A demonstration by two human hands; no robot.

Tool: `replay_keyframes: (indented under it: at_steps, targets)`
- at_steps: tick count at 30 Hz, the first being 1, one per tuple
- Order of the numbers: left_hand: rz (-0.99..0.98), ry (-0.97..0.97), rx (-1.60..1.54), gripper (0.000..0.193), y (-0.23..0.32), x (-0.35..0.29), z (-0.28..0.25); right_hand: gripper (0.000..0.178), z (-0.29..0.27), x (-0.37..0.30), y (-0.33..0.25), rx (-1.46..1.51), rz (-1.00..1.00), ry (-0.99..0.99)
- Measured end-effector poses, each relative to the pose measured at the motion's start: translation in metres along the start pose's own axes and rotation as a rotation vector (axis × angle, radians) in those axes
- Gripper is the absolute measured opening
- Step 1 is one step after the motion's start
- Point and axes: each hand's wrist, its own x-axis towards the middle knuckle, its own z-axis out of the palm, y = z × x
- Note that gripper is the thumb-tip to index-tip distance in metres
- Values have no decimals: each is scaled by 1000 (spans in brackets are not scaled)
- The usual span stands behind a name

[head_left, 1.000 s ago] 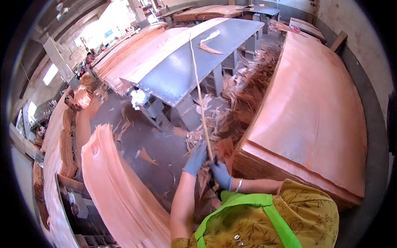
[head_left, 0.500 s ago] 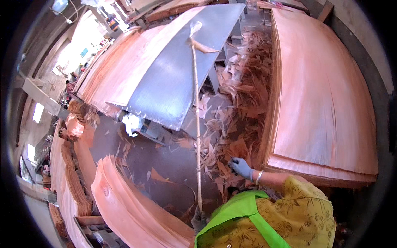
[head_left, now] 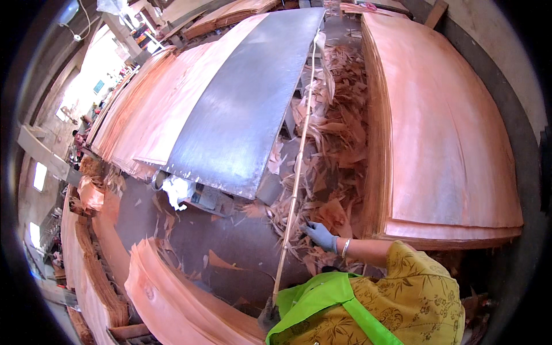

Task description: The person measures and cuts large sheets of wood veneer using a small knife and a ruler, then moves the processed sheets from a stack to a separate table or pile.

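Reddish veneer everywhere. The right hand (head_left: 320,234), in a blue glove, reaches down into the veneer scraps (head_left: 330,172) littering the floor between the grey metal table (head_left: 241,109) and the big veneer stack (head_left: 443,126); its fingers look curled around a scrap, though I can't tell how firmly. A long bamboo stick (head_left: 294,178) slants up past the glove, its lower end by the person's chest (probably parked there to free that hand). The left hand is hidden, so no idea about its grip.
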Motion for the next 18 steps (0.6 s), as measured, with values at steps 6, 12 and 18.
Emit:
replay_keyframes:
  at_steps: [6,12,18]
  targets:
    - [538,215,381,47,85,35,-55,37,75,57,-22,127,-139,101]
    - [620,276,563,56,0,124,-160,28,216,90,-104,233,-28,-69]
    - [547,464,837,52,124,128,-265,18,311,169,-126,250,-100,103]
